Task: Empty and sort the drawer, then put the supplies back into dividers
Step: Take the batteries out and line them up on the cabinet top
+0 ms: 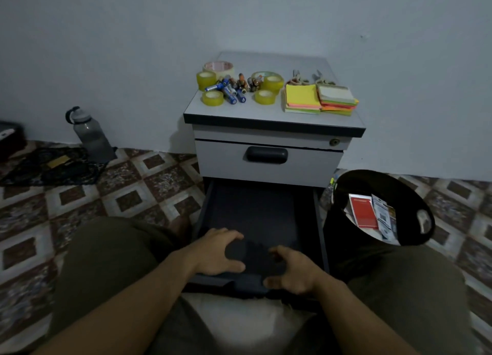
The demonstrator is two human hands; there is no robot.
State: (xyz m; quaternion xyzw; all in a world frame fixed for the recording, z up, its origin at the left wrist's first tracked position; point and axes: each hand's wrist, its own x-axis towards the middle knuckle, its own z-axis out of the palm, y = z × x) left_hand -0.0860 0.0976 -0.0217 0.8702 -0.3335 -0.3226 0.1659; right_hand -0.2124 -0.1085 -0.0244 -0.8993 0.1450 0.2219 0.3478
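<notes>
Dark grey pulled-out drawer [255, 213]: left hand [218, 250] and right hand [291, 272] hovered spread-fingered over its near end, holding nothing; dividers needed level seating.

A small grey cabinet [266, 163] stands against the wall. Its bottom drawer [253, 211] is pulled out and looks dark inside. The left hand [217, 252] and the right hand [291, 273] are both at the drawer's front edge, fingers spread and holding nothing.

On the cabinet top [253, 112], yellow tape rolls [213, 98] and a pile of batteries [231, 88] sit near the left edge. Two stacks of sticky notes [303, 97] sit near the right front corner, with clips [298, 79] just behind them.

A black bin [343, 237] with papers [363, 212] in it stands on the floor [133, 189], right of the drawer. A water bottle [90, 133] stands by the wall on the left.
</notes>
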